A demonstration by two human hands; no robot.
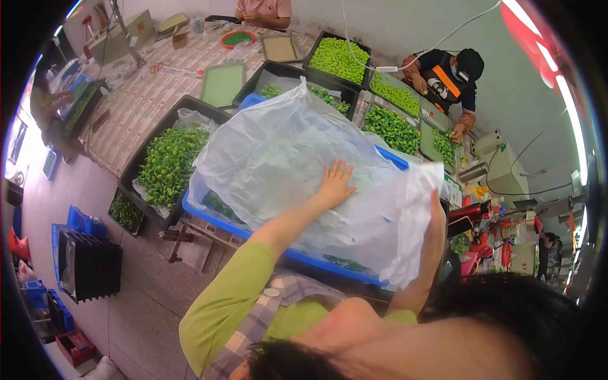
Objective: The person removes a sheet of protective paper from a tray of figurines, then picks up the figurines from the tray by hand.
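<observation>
A large crinkled white sheet [272,158], thin like paper or plastic film, lies over a blue tray [221,227]. My left hand [335,185] presses flat on the middle of the sheet, its fingers spread. At the right, my right hand [435,221] grips the gathered, raised edge of the sheet, with part of its fingers hidden behind it. Small green pieces [345,261] show under the sheet along the tray's near side. Most of what lies beneath is covered.
A black tray of green pieces [171,161] stands left of the blue tray. Behind are a bright green filled tray [339,60] and a pale green board [223,84]. A co-worker in a black cap [470,64] handles green pieces at right. Stacked black crates [95,263] stand on the floor.
</observation>
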